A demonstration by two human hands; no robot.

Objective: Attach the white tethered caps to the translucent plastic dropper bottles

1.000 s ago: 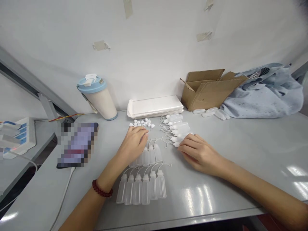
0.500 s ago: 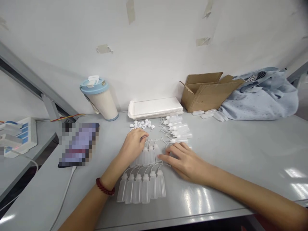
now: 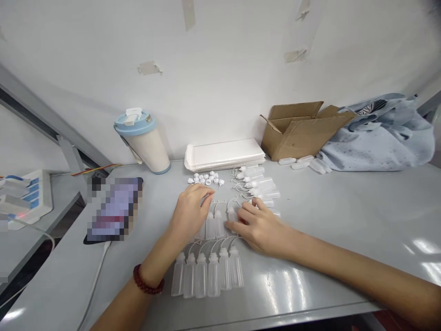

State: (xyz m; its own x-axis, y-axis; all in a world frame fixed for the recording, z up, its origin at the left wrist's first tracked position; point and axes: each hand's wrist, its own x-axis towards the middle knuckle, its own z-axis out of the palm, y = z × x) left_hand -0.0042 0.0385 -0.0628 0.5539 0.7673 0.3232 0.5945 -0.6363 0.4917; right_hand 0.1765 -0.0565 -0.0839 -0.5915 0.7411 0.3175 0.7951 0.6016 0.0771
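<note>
My left hand (image 3: 191,209) hovers over the back row of small clear plastic bottles, thumb and fingertips pinched together. Whatever they hold, if anything, is too small to make out. My right hand (image 3: 262,227) has its fingers curled around a clear bottle (image 3: 232,214) at the right end of that row, partly hiding it. Other bottles (image 3: 219,224) of the back row stick out beside my left hand. In front lies a row of several bottles (image 3: 207,278) with thin tethers. White needle-tip caps (image 3: 208,178) lie in a cluster beyond my left hand.
Capped bottles (image 3: 263,186) lie beyond my right hand. Behind are a stack of white trays (image 3: 223,154), a cardboard box (image 3: 303,135), a grey-blue cloth (image 3: 382,142) and loose bottles (image 3: 319,166). A tumbler (image 3: 146,145) and phone (image 3: 115,207) are on the left.
The end bottle of the back row has shifted right with my right hand, opening a gap beside its neighbour. My left hand keeps its pinch almost in place. The view has shifted slightly.
</note>
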